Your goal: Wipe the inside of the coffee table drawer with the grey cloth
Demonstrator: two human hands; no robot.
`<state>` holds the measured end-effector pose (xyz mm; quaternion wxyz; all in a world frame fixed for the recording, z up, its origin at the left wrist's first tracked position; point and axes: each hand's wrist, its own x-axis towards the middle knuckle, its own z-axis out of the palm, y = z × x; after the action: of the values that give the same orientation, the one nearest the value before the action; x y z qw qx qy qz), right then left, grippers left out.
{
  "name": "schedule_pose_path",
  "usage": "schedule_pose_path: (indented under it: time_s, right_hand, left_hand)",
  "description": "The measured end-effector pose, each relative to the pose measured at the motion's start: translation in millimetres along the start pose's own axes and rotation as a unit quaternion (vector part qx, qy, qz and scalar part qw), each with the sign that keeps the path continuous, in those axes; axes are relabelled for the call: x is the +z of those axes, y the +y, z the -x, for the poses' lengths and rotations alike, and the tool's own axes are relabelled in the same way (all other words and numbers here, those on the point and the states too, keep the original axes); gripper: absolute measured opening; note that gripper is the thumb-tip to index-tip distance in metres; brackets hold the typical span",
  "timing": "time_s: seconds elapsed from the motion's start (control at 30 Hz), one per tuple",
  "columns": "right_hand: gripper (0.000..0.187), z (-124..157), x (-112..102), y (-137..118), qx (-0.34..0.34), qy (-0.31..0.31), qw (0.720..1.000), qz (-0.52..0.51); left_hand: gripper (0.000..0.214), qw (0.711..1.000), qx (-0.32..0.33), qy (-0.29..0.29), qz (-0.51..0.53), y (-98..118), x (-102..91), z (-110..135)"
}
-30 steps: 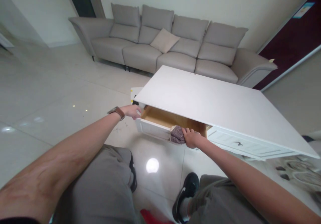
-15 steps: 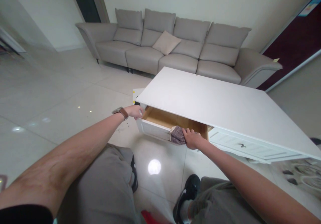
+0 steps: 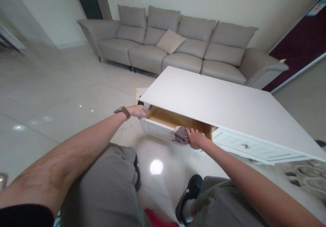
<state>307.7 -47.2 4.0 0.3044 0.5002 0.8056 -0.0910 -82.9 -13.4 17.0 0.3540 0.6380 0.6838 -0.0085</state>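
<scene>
A white drawer (image 3: 159, 129) with a bare wood inside stands pulled out from the white coffee table (image 3: 216, 99). At its left corner is my left hand (image 3: 139, 111), fingers curled over the edge; a watch with a brown strap sits on that wrist. My right hand (image 3: 195, 138) grips a mottled purple-grey cloth (image 3: 181, 135) with a pale edge. The cloth lies bunched over the top of the drawer front, toward its right end. My right fingers rest on the upper rim, and the thumb is hidden.
Behind the table runs a long grey-beige sofa (image 3: 146, 55) with a pale cushion (image 3: 170, 41). Right of the open drawer is a shut drawer (image 3: 257, 148) with a dark handle. Something red (image 3: 159, 219) lies on the floor near my right shoe (image 3: 189, 194).
</scene>
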Motion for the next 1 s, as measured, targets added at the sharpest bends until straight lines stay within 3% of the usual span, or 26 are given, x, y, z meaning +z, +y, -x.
schedule_pose_path:
  time_s: [1.0]
  right_hand:
    - [0.089, 5.9, -2.4, -6.2, 0.006, 0.019, 1.0, 0.001]
  left_hand:
    - [0.071, 0.999, 0.006, -0.009, -0.032, -1.8, -2.6, 6.5]
